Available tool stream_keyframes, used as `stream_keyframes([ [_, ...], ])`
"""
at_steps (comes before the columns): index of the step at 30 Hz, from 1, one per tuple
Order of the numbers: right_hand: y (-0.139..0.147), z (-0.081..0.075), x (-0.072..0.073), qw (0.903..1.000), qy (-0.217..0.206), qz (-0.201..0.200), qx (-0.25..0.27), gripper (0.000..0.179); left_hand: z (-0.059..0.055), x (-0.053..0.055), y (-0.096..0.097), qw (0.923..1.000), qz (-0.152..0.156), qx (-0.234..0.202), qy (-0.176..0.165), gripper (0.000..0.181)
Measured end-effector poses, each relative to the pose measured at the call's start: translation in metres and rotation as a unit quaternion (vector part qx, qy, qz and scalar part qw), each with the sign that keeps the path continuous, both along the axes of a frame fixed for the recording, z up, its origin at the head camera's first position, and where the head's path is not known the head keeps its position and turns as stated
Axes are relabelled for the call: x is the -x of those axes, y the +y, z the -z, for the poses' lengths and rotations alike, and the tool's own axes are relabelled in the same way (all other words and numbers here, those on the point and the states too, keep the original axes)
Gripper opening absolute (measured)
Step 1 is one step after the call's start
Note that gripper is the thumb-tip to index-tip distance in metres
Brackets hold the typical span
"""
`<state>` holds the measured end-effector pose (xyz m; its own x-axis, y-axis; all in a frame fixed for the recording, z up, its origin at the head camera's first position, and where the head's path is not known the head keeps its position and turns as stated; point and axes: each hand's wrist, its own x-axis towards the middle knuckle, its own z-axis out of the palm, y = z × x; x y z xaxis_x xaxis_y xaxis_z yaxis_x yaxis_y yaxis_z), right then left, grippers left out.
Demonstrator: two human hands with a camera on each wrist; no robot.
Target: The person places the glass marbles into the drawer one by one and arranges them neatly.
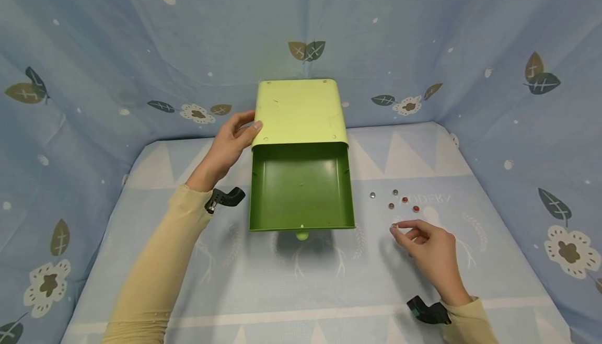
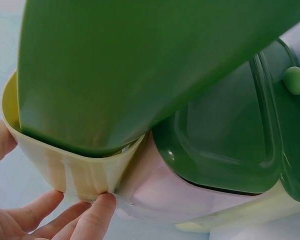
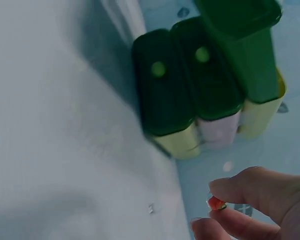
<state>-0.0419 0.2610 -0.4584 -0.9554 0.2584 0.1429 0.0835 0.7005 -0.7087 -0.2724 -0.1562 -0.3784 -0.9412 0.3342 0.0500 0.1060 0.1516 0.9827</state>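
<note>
A small drawer cabinet [image 1: 301, 111] has a pale yellow top and a dark green top drawer [image 1: 301, 187] pulled far out, its bare floor showing. My left hand [image 1: 232, 137] holds the cabinet's left side, thumb at the top edge and fingers along the side wall. To the right of the drawer, my right hand [image 1: 430, 252] pinches a small red bead [image 3: 216, 203] between thumb and fingertip, a little above the table. Just beyond that hand lie several small beads, including a red bead [image 1: 416, 208] and a silvery bead [image 1: 372, 195].
Below the top drawer are further green drawer fronts [image 3: 162, 92] with round light-green knobs [image 3: 202, 54], both shut. A patterned blue cloth [image 1: 211, 30] hangs behind and at both sides of the table [image 1: 282, 286].
</note>
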Motion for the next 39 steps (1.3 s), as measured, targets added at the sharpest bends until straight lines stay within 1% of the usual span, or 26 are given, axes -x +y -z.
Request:
stream_keyframes([
  [4,-0.007,-0.019,-0.007,0.999,-0.02,-0.013,0.039,0.024,0.001,0.0,0.001,1.0,0.001,0.0,0.001,0.065],
  [9,-0.013,-0.04,-0.014,0.9945,-0.035,-0.042,0.089,0.023,0.002,0.002,0.001,1.0,-0.001,-0.003,0.002,0.065],
  [15,-0.02,-0.067,-0.015,0.9861,-0.052,-0.074,0.139,0.023,0.002,0.002,0.002,1.0,-0.001,-0.006,0.005,0.066],
  [19,-0.023,-0.083,-0.009,0.9789,-0.063,-0.106,0.163,0.021,0.003,0.003,0.001,1.0,-0.002,-0.004,0.004,0.066],
  [26,-0.035,-0.108,0.004,0.9708,-0.044,-0.15,0.182,0.016,0.002,0.002,0.001,1.0,-0.003,-0.005,0.003,0.065],
  [30,-0.044,-0.121,0.01,0.9668,-0.032,-0.164,0.194,0.016,0.002,0.002,0.001,1.0,-0.001,-0.007,0.0,0.065],
  [34,-0.052,-0.131,0.017,0.9658,-0.023,-0.17,0.194,0.015,0.003,0.003,0.001,1.0,0.002,-0.007,-0.001,0.067],
  [39,-0.061,-0.141,0.028,0.962,-0.015,-0.183,0.202,0.016,0.004,0.004,-0.001,1.0,0.0,-0.008,0.001,0.066],
])
